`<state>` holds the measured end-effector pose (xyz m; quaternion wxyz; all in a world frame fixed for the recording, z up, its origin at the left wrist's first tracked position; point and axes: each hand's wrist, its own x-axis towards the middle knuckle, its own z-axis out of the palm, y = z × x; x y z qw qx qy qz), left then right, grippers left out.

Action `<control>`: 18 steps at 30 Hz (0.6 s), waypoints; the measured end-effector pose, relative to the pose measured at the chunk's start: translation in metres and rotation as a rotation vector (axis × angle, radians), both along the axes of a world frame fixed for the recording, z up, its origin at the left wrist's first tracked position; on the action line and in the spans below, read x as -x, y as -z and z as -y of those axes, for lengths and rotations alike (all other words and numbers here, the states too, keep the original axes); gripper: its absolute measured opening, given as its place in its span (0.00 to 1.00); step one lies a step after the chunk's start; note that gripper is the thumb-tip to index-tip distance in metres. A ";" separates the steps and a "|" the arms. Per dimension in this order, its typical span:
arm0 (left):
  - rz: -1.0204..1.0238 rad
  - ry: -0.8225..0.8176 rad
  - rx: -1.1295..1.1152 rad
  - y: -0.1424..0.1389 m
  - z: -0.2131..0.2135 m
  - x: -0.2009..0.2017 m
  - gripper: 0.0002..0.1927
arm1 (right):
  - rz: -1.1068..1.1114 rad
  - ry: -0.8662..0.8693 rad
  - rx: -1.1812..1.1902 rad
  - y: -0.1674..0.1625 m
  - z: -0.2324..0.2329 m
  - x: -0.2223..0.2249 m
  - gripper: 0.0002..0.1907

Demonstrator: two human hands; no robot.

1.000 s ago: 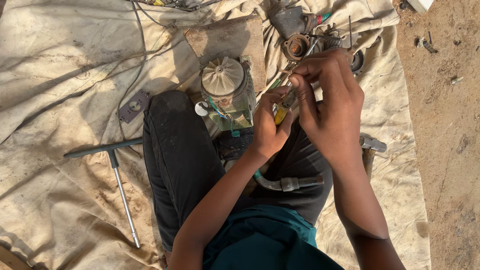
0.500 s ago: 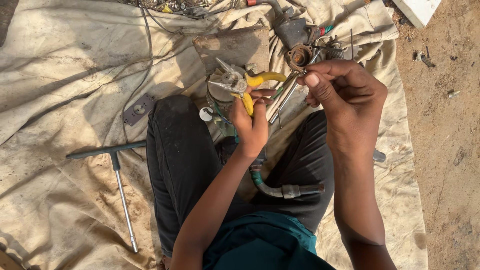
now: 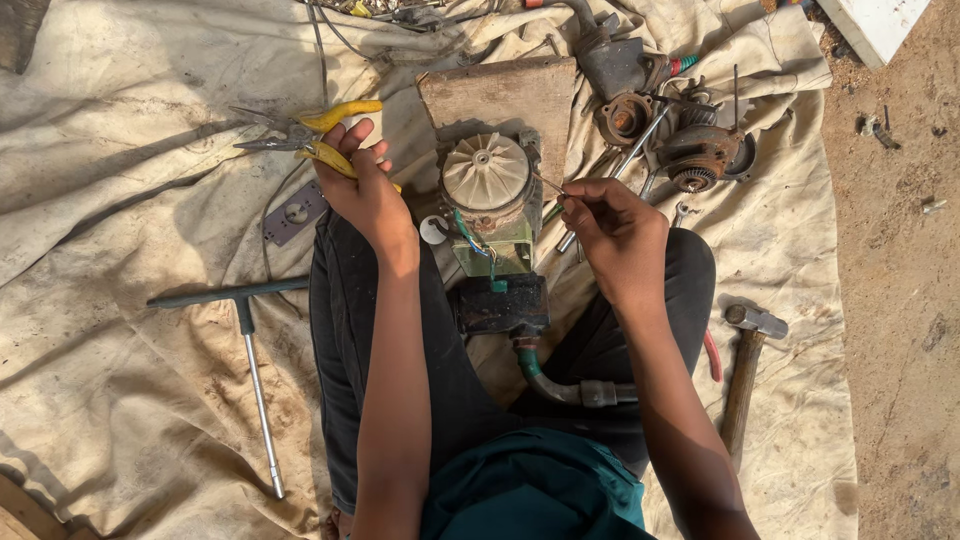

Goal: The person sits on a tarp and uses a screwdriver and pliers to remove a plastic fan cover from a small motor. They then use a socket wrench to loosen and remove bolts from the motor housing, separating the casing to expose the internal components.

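My left hand grips the yellow pliers out over the cloth, while my right hand pinches a thin wire beside the motor between my knees. I judge I'm mid-wiring; next needs steady pliers on that wire.

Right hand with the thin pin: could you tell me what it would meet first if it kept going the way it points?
Probably the cream fan cover of the small motor; the right hand aims its thin pin up-left at it. Height above the cover is unclear.
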<state>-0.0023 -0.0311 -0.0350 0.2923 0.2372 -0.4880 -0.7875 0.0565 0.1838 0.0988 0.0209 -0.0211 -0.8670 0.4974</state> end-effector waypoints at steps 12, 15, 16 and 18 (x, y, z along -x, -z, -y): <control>0.300 0.157 -0.545 0.053 0.029 0.013 0.14 | -0.281 -0.124 -0.388 0.011 0.010 -0.012 0.16; 0.172 0.138 -0.824 0.061 0.041 0.014 0.11 | -0.395 -0.243 -0.471 0.009 0.006 -0.007 0.19; 0.165 0.139 -0.823 0.063 0.043 0.014 0.13 | -0.412 -0.269 -0.489 0.008 0.005 -0.005 0.19; 0.146 0.137 -0.818 0.065 0.046 0.014 0.16 | -0.451 -0.325 -0.524 0.006 0.002 -0.002 0.20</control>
